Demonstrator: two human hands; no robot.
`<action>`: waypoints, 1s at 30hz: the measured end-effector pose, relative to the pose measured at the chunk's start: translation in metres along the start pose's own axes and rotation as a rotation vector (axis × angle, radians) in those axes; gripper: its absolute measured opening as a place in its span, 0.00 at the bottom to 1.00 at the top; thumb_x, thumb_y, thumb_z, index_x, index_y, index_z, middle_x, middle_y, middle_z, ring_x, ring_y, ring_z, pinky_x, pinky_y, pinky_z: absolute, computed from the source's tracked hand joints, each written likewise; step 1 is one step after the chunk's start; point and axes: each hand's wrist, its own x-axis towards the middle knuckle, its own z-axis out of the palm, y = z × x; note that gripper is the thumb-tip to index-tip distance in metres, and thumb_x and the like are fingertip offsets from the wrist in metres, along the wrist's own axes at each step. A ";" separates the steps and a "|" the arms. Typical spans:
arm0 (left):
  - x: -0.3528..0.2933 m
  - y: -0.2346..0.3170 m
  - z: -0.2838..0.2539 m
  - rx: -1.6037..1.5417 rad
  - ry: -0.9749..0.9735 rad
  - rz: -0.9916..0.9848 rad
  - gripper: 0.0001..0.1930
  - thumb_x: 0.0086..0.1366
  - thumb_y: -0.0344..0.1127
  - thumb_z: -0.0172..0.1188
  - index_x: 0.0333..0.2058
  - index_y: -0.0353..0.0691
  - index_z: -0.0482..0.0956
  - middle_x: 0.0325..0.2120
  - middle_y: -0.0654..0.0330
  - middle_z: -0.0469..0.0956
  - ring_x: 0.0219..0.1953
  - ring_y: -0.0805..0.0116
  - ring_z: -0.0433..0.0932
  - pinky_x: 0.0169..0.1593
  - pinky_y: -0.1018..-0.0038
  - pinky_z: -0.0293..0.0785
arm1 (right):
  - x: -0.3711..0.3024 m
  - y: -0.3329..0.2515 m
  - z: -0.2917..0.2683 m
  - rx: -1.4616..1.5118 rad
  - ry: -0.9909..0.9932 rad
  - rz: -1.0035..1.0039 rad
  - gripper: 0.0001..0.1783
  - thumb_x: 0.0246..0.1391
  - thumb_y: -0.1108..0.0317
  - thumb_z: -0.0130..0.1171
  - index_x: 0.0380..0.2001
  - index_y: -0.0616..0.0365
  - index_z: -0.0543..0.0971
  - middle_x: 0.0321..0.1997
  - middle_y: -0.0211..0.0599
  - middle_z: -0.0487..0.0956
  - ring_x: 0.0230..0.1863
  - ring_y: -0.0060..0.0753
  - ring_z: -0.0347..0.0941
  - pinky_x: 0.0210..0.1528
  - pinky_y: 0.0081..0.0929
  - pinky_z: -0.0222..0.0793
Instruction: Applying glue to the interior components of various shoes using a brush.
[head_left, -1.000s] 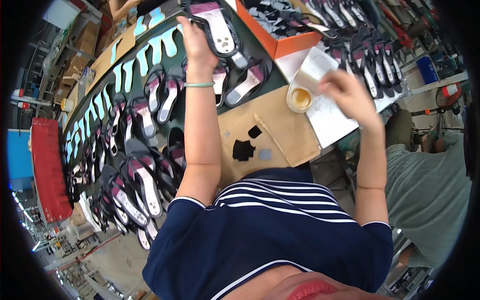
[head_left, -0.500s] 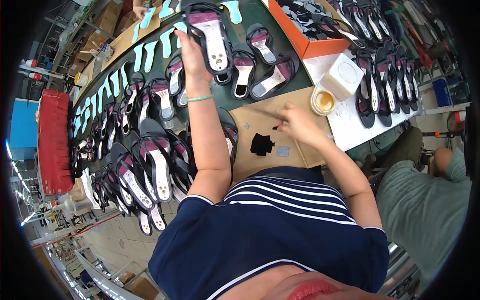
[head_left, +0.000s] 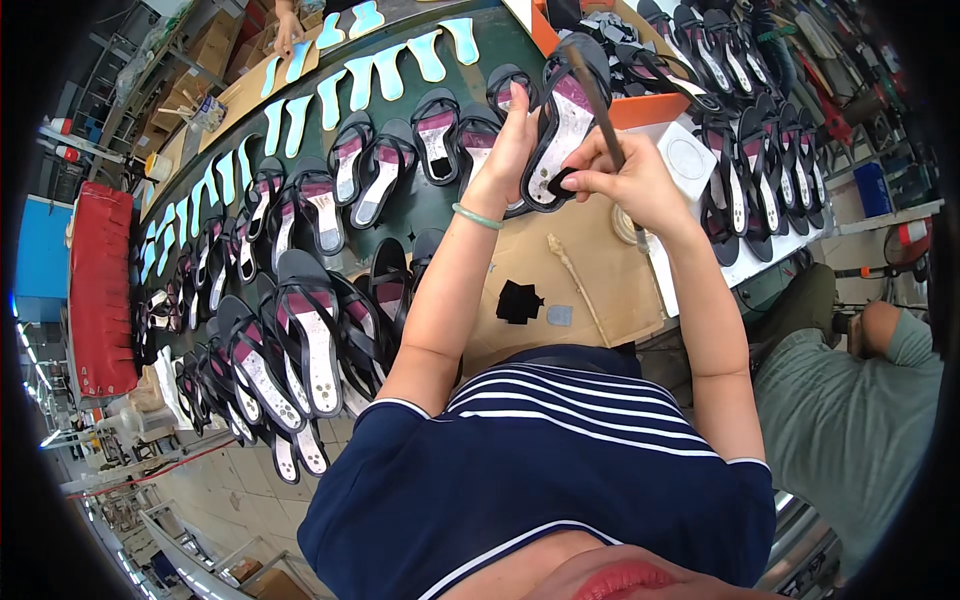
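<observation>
A black strappy sandal (head_left: 562, 128) with a white and purple insole is held up over the bench by my left hand (head_left: 512, 152), closed along its side. My right hand (head_left: 640, 185) presses a small black patch (head_left: 565, 181) to the sandal's heel end, between thumb and finger. A thin dark stick-like tool (head_left: 597, 100) also rests in that hand and crosses in front of the sandal. Below, a pile of black patches (head_left: 519, 302) and a grey patch (head_left: 560, 315) lie on brown cardboard (head_left: 510, 250), near a pale wooden stick (head_left: 577, 285).
Rows of sandals (head_left: 310, 320) crowd the left side of the green bench. An orange box (head_left: 640, 110) of scraps, a white container (head_left: 688, 160) and a glue jar (head_left: 627, 226), partly covered, stand right. Another person's hand (head_left: 288, 32) is far left; someone sits at right.
My left hand has brought the sandal right and down. My right hand has risen from the cardboard to its heel with a black patch. Another sandal with a black patch shows among the rows.
</observation>
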 end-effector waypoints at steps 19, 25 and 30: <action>-0.002 0.000 0.020 -0.124 0.083 -0.037 0.44 0.65 0.72 0.23 0.52 0.38 0.70 0.41 0.59 0.78 0.42 0.69 0.78 0.46 0.74 0.76 | -0.008 0.018 0.001 -0.356 0.385 -0.270 0.16 0.35 0.71 0.76 0.27 0.59 0.78 0.24 0.26 0.65 0.25 0.17 0.60 0.26 0.20 0.58; 0.045 -0.014 0.024 -0.268 0.054 -0.019 0.39 0.68 0.67 0.28 0.57 0.39 0.68 0.48 0.54 0.76 0.48 0.61 0.77 0.54 0.66 0.73 | -0.051 -0.001 -0.034 0.049 0.681 -0.209 0.06 0.51 0.72 0.67 0.31 0.60 0.79 0.25 0.16 0.70 0.20 0.04 0.60 0.20 0.08 0.50; 0.107 -0.027 0.049 -0.261 0.083 -0.055 0.33 0.71 0.63 0.30 0.49 0.40 0.73 0.41 0.58 0.79 0.42 0.65 0.79 0.46 0.66 0.76 | -0.079 -0.001 -0.059 0.171 0.767 -0.279 0.06 0.54 0.75 0.63 0.34 0.64 0.77 0.22 0.19 0.69 0.14 0.06 0.54 0.15 0.12 0.42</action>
